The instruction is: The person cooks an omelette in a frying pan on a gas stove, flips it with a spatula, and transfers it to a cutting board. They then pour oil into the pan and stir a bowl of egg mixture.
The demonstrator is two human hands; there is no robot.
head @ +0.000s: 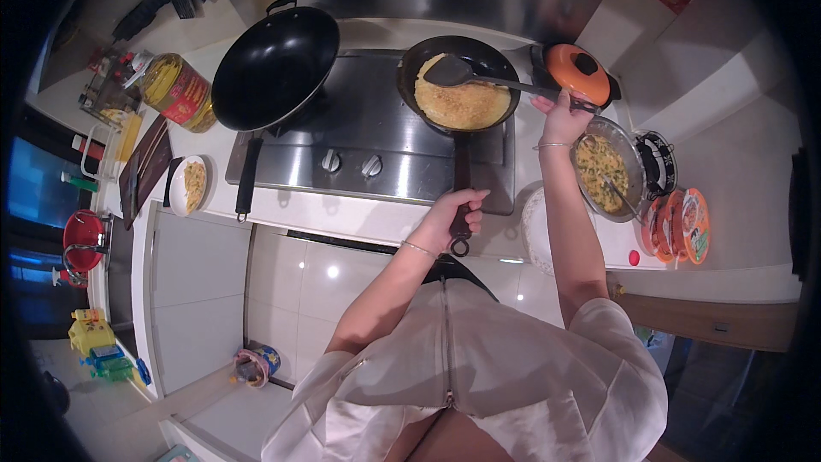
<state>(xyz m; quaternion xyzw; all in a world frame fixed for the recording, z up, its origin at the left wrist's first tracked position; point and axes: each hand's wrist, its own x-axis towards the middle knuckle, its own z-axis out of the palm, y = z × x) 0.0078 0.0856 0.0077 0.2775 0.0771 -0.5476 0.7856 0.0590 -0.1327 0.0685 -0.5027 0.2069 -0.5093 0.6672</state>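
Observation:
My left hand (452, 221) grips the dark handle of a frying pan (500, 64), which sits on the right side of the gas stove. Inside the pan lies a browned, folded-looking pancake (462, 104). My right hand (564, 112) holds a black spatula (451, 70), its blade resting over the upper part of the pancake. Just below my right hand is a metal bowl (632, 163) of yellow batter with green bits (596, 163) and a spoon in it. Under my right forearm, a white plate (542, 224) is partly hidden.
A large black wok (276, 70) stands on the left of the steel stove (365, 122), handle towards me. An orange-lidded pot (577, 74) is at the back right. An oil jug (179, 93) and a small plate of food (186, 185) lie left. Several sealed tubs (693, 224) sit right.

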